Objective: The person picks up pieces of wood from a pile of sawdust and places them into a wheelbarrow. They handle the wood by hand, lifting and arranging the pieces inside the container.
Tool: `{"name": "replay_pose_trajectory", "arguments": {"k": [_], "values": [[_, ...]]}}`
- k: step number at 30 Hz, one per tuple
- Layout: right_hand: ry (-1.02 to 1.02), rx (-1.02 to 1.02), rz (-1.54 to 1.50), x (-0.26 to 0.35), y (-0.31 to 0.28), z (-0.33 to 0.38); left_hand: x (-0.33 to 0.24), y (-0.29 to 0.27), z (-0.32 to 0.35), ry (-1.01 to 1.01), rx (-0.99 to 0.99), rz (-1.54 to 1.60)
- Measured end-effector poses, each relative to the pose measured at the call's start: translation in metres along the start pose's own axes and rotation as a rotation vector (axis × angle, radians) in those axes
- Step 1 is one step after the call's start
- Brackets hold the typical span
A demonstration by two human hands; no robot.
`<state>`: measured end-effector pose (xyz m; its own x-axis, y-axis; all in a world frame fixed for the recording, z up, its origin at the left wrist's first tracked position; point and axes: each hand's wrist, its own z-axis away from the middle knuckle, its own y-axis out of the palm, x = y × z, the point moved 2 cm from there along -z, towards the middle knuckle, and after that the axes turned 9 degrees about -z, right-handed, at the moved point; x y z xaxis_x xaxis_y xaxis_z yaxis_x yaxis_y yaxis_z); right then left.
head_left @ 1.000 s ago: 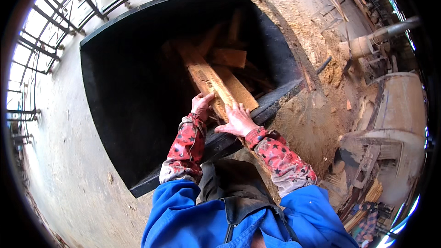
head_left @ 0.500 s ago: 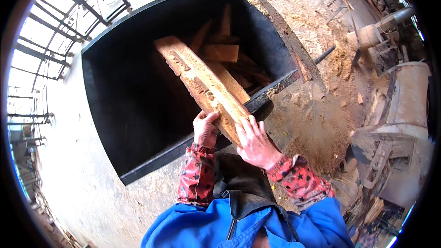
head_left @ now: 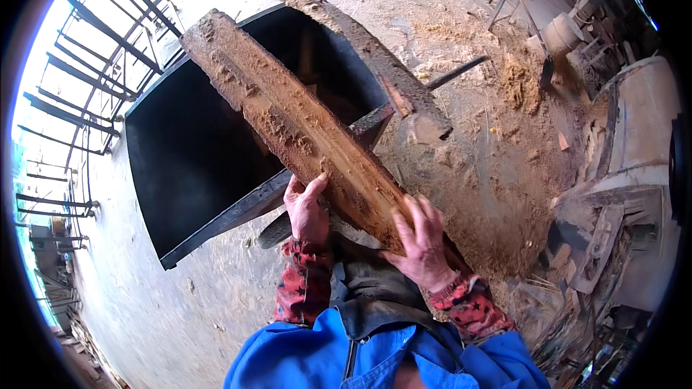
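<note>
A long, rough wooden slab (head_left: 288, 119) with bark along its edge slants up and left across a black metal cart (head_left: 194, 248). My left hand (head_left: 308, 210) grips its left edge, the thumb on top and the other fingers hidden beneath. Near the slab's lower end, my right hand (head_left: 424, 245) holds the right edge with its fingers over the upper face. The slab's far end passes over the cart's back rim. A second bark-edged slab (head_left: 367, 43) rests across the cart's right side. Inside the dark cart, a few wood pieces (head_left: 308, 54) show dimly.
Sawdust (head_left: 522, 86) lies heaped on the floor to the right. A dusty machine (head_left: 638, 130) stands at the far right, with scrap wood around it. Metal frames (head_left: 94, 65) line the upper left. A bar (head_left: 458, 72) sticks out from the cart's right side.
The slab has come up out of the cart, its far end now higher and farther left. My right hand has shifted right and down. The cart appears lower and more to the left.
</note>
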<state>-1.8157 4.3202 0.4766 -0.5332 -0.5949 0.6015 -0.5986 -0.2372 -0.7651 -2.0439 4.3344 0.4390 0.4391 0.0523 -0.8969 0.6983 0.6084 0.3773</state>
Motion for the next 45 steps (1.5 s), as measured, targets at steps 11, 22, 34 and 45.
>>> {"name": "replay_pose_trajectory", "arguments": {"k": [11,22,34,45], "values": [[0.442,-0.115,0.012,-0.091,-0.029,0.068,0.066,0.105,-0.048,-0.246,0.190,0.008],[0.549,-0.174,-0.128,-0.171,-0.048,0.005,0.106,0.229,-0.163,-0.289,0.305,-0.224],[0.569,0.034,-0.840,-0.440,-0.056,-0.219,0.115,0.346,-0.336,0.068,0.113,-0.131],[0.736,0.177,-1.220,-0.665,-0.043,-0.312,0.151,0.156,-0.239,0.013,-0.585,-1.082]]}}
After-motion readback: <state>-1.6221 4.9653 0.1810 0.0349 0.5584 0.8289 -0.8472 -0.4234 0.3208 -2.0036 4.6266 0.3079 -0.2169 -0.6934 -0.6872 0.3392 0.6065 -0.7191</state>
